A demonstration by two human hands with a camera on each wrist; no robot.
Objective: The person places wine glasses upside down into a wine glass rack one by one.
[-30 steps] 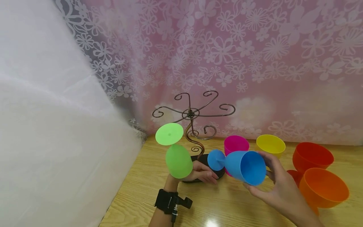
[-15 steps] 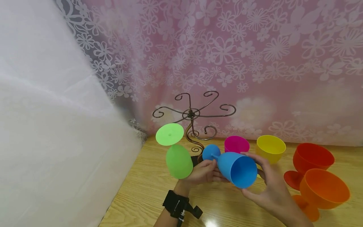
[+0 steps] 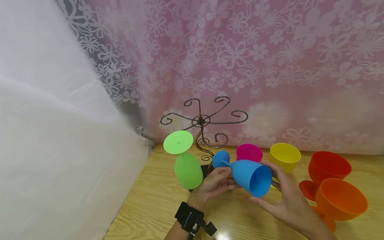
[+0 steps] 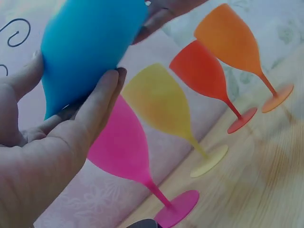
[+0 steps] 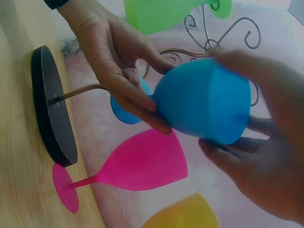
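A blue plastic wine goblet (image 3: 243, 172) lies tilted in the air between both hands, its mouth toward the lower right and its foot toward the rack. My left hand (image 3: 216, 184) pinches the goblet where stem meets bowl, thumb on top and fingers underneath. Around the bowl near the rim, my right hand (image 3: 289, 196) grips with thumb and fingers. In the right wrist view, the left hand partly covers the stem of the blue goblet (image 5: 190, 102). A green goblet (image 3: 188, 171) hangs upside down from a scrolled metal rack (image 3: 201, 120), foot uppermost.
Pink (image 3: 249, 153), yellow (image 3: 285, 156), red (image 3: 328, 166) and orange (image 3: 342, 200) goblets stand upright on the wooden table (image 3: 144, 200), behind and right of the hands. The rack rises from a black base (image 5: 52, 107). A floral curtain (image 3: 270, 66) hangs behind.
My left hand has come from beside the rack to the blue goblet and taken hold by its stem. The goblet and right hand have shifted slightly left.
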